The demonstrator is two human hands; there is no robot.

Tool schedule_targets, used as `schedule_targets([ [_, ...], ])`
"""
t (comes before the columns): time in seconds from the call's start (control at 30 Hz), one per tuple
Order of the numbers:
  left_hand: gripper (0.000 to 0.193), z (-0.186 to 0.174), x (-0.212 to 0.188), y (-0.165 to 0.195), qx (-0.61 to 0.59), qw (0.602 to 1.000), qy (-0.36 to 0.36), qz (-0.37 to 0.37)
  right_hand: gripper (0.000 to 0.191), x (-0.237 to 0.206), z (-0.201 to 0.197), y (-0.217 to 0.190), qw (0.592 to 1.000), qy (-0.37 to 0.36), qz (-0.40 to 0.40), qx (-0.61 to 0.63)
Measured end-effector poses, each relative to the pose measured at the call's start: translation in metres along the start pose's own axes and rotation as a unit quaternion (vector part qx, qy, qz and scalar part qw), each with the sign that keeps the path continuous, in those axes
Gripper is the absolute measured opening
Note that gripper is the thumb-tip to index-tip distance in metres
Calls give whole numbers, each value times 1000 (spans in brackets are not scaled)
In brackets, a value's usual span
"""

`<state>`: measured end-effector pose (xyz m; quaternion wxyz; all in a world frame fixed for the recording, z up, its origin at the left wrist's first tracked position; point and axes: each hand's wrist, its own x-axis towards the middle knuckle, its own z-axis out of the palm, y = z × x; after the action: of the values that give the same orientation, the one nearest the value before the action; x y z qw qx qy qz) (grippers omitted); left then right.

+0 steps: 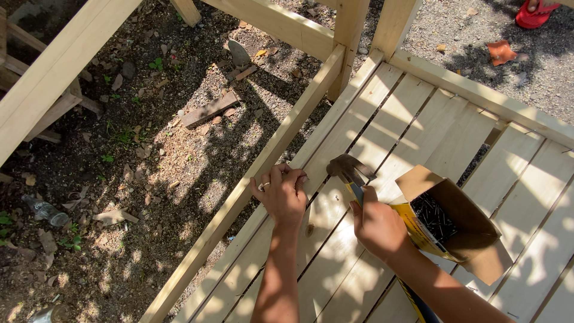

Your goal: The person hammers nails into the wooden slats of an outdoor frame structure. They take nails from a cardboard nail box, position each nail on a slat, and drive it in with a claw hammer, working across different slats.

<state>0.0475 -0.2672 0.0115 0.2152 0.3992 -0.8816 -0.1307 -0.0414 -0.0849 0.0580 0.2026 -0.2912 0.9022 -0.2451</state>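
A hammer (351,170) is gripped by the closed right hand (376,226) with its head poised beside the left hand (282,192), whose fingertips are pinched together at the slat (326,149) edge as if steadying a nail, unseen, while the open nail box (454,224) is kept alongside on the slats.

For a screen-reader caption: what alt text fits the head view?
A right hand grips a dark-headed hammer over pale wooden slats, while the left hand pinches at the slat edge. An open cardboard box of dark nails sits beside them, above dirt ground.
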Motion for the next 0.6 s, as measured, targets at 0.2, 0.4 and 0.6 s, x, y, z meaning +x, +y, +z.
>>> schedule_targets([
  [0.2, 9, 3, -2, -1, -4, 1000, 13, 11, 40, 1, 4, 4, 999, 25, -28, 7],
  [0.4, 8, 4, -1, 0, -9, 1000, 19, 19, 47, 1, 4, 3, 999, 30, -25, -4],
  [0.6, 7, 3, -1, -1, -23, 1000, -4, 17, 44, -1, 1, 2, 999, 31, -36, 3],
])
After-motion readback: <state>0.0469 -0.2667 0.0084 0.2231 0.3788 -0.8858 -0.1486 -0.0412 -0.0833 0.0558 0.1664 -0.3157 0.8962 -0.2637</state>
